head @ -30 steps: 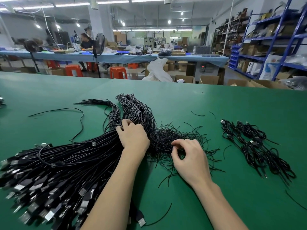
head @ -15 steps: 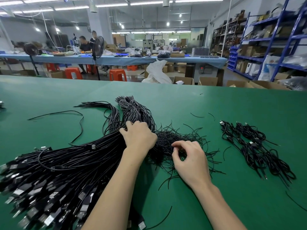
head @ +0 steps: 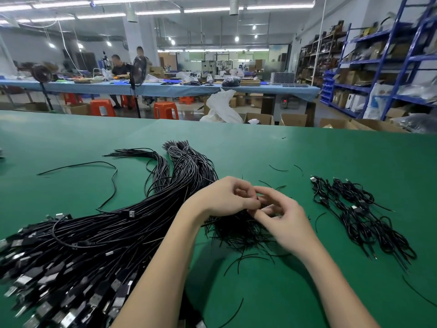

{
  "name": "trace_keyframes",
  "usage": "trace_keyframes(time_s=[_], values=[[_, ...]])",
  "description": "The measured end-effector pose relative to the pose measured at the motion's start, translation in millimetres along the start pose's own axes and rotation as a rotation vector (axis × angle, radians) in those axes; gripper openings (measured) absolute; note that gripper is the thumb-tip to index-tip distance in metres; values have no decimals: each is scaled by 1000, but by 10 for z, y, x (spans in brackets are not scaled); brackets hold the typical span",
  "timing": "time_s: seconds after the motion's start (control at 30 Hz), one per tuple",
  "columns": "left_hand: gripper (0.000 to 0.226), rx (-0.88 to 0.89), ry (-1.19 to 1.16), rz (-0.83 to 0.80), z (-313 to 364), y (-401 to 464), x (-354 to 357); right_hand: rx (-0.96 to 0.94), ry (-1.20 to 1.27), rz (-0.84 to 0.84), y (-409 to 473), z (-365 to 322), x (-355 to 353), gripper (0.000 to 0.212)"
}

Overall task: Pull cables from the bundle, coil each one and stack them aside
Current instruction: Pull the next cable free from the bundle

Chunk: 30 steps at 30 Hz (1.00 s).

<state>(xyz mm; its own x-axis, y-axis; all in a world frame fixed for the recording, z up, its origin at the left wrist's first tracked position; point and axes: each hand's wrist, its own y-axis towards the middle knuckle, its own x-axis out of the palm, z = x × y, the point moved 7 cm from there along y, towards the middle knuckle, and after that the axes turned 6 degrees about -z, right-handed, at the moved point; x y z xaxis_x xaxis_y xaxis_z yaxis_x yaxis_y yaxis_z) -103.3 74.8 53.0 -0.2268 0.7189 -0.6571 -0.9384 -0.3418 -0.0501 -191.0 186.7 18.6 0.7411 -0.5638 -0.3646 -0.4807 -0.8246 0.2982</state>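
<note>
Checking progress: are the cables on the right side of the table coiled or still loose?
Coiled. The cables at the right lie in small looped bunches on the green table, apart from the big straight bundle.

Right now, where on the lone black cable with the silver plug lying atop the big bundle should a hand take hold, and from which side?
Grip the loose black cable's silver plug, a rigid end lying exposed on top of the big black cable bundle. Come from above on the left, where the left hand is nearer; probably it slides free there.
</note>
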Motion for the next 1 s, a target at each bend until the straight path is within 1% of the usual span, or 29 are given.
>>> trace_keyframes(time_s=[0.07,0.13,0.17,0.23,0.3,0.4,0.47,0.53,0.6,0.67,0.73,0.8,0.87,0.93,1.0], values=[[15,25,-30,22,16,-25,-41,4,-107,18,-11,-24,-108,28],[17,5,-79,64,-8,-31,-73,24,-118,4,-25,-32,-180,15],[18,-23,-82,95,-43,-23,-85,27,-106,-13,-30,-44,-207,13],[21,-84,2,149,-120,3,-103,28,-49,-14,-39,-89,-272,12],[30,-78,16,146,-130,9,-87,29,48,56,-51,-129,-389,11],[43,0,-202,38,-19,-30,-31,93,234,260,-92,-66,-633,13],[43,32,-262,-61,43,-67,8,194,386,423,-170,68,-829,13],[31,66,-258,-175,78,-95,87,279,507,553,-264,184,-989,13],[16,68,-213,-273,80,-110,177,323,561,625,-325,249,-1089,10],[11,39,-117,-298,56,-93,242,349,601,674,-360,316,-1163,9],[11,33,-81,-253,30,-48,257,366,633,700,-386,384,-1232,9],[9,30,-189,-178,-8,-4,247,404,555,651,-398,452,-1274,9],[8,18,-399,-131,-33,34,263,459,431,575,-402,539,-1266,25],[12,1,-530,-89,-44,74,292,484,208,509,-407,559,-1263,39],[15,-20,-527,-61,-54,109,321,417,-100,405,-356,443,-1229,36]])
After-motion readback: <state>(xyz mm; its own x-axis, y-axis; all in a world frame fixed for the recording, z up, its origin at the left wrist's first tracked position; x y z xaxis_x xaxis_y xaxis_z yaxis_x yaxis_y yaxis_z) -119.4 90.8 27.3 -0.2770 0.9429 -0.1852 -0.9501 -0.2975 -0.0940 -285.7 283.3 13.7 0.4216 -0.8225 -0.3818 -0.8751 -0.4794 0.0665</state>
